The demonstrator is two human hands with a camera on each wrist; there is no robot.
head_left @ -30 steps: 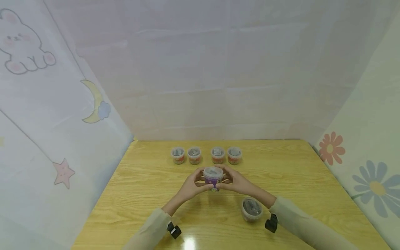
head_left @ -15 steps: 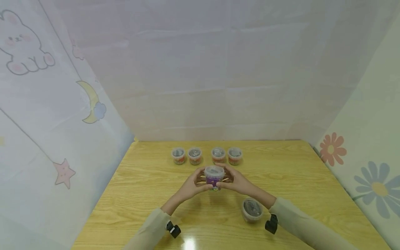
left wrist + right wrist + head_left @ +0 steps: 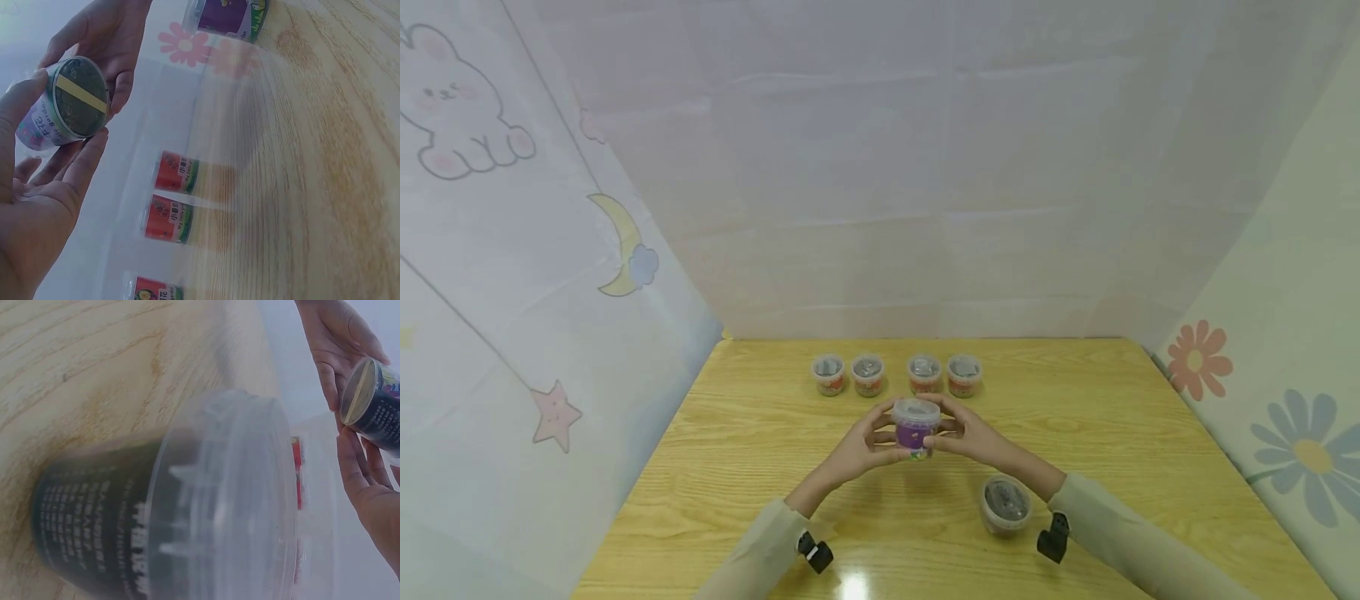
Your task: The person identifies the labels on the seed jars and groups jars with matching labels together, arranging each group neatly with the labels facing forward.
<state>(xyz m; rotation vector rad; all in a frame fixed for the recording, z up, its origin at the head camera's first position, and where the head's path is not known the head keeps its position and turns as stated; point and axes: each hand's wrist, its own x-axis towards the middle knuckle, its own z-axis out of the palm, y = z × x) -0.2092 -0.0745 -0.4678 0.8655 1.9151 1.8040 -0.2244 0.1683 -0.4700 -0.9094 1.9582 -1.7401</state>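
Observation:
Between both hands, raised over the table, is a small clear plastic tub (image 3: 914, 428) with a white translucent lid and a purple label. My left hand (image 3: 859, 448) grips its left side, thumb across the front near the base. From the right, my right hand (image 3: 973, 436) holds it too, with the thumb on the label and fingers behind. The left wrist view shows the tub's dark underside (image 3: 80, 100) crossed by a yellow strip. A second lidded tub (image 3: 1005, 505) stands on the table below my right forearm; it looms large in the right wrist view, its dark printed label (image 3: 94, 512) visible.
Several lidded tubs with red labels (image 3: 868, 377) stand in a row toward the back of the wooden table (image 3: 760, 467). Behind the table rises a pale draped wall (image 3: 880, 208), and patterned sheets flank both sides. Each wrist carries a small black camera (image 3: 1052, 537).
The held tub has turned slightly and shifted a little to the right, so more of its purple label faces the head camera. The tubs on the table have stayed put.

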